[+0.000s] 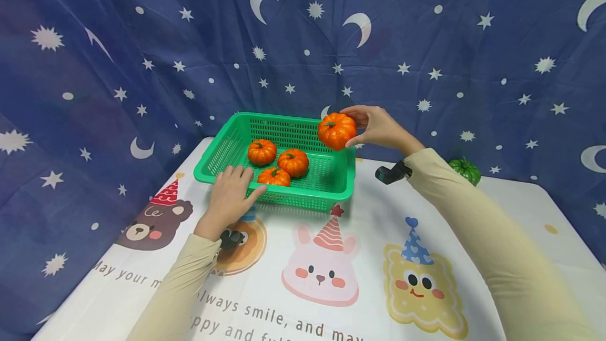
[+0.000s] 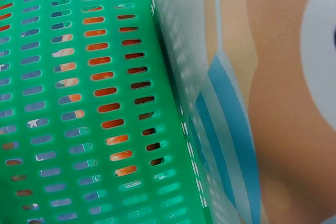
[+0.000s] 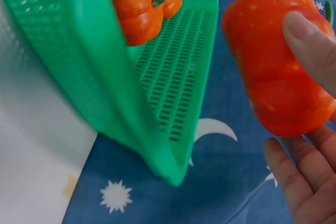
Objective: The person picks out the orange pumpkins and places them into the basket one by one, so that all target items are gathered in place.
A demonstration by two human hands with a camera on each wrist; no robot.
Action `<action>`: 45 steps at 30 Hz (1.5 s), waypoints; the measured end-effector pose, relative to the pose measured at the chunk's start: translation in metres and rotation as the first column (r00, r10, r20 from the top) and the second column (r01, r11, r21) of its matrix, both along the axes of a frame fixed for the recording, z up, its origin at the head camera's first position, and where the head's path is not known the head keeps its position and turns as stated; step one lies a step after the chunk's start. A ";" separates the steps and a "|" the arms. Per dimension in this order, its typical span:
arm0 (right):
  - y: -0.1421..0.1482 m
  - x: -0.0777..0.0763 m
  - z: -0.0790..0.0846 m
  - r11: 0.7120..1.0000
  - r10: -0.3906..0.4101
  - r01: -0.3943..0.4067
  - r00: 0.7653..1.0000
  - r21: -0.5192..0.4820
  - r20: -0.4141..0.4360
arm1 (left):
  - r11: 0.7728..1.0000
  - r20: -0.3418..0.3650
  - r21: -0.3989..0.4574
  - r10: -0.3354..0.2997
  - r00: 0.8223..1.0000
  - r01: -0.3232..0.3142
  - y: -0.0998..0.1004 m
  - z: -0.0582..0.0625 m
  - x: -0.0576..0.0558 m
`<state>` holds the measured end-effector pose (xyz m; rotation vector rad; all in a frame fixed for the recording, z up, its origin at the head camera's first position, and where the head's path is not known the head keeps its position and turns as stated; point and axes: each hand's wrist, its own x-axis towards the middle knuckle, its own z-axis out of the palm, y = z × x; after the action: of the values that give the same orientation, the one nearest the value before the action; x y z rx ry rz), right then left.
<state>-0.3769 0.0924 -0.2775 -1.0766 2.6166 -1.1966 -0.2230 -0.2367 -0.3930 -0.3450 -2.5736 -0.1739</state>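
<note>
An orange pumpkin (image 1: 337, 131) is gripped between the thumb and fingers of my right hand (image 1: 379, 128), raised over the right end of a green basket (image 1: 347, 188). The right wrist view shows the thumb on one side of this pumpkin (image 3: 278, 61), with fingertips at its other side. Three more orange pumpkins lie in the basket, one at the back left (image 1: 262, 152), one in the middle (image 1: 293, 163) and one by the front wall (image 1: 274, 177). My left hand (image 1: 230, 193) rests at the basket's front left rim, fingers extended over it and thumb spread along it.
A green pumpkin (image 1: 465, 171) sits at the table's far right edge, partly behind my right sleeve. The white tablecloth (image 1: 369, 278) has printed cartoon figures and text. A dark blue curtain (image 1: 303, 30) with moons and stars hangs right behind the basket.
</note>
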 end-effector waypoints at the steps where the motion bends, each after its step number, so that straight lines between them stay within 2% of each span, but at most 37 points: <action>1: -0.003 -0.001 0.001 1.000 0.012 -0.012 1.000 0.006 0.011 | 1.000 0.000 0.000 -0.001 1.000 0.001 0.000 0.000 0.000; 8: -0.027 -0.006 0.002 0.992 0.069 -0.074 0.996 0.104 0.051 | 1.000 0.006 -0.001 -0.003 1.000 0.003 -0.001 0.001 0.000; 14: -0.047 -0.007 0.001 0.977 0.105 -0.125 0.987 0.175 0.121 | 1.000 0.013 0.002 0.000 1.000 0.000 0.000 0.001 0.000; 22: -0.068 -0.009 -0.010 0.958 0.131 -0.176 0.971 0.228 0.200 | 1.000 0.023 -0.003 0.004 1.000 -0.004 -0.001 0.002 0.000; 32: -0.078 -0.011 -0.025 0.929 0.135 -0.205 0.963 0.309 0.231 | 1.000 0.038 -0.004 0.008 0.999 -0.008 -0.001 0.003 0.000; 40: -0.082 -0.013 -0.031 0.890 0.127 -0.220 0.961 0.399 0.245 | 1.000 0.047 -0.002 0.010 0.999 -0.010 -0.001 0.002 0.000; 45: -0.082 -0.013 -0.032 0.889 0.131 -0.226 0.959 0.399 0.252 | 1.000 0.047 0.004 0.008 0.999 -0.008 -0.001 0.002 -0.001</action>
<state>-0.3898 0.0104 -0.3096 -1.0035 2.3832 -0.6202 -0.2236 -0.2379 -0.3906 -0.3330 -2.6200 -0.1869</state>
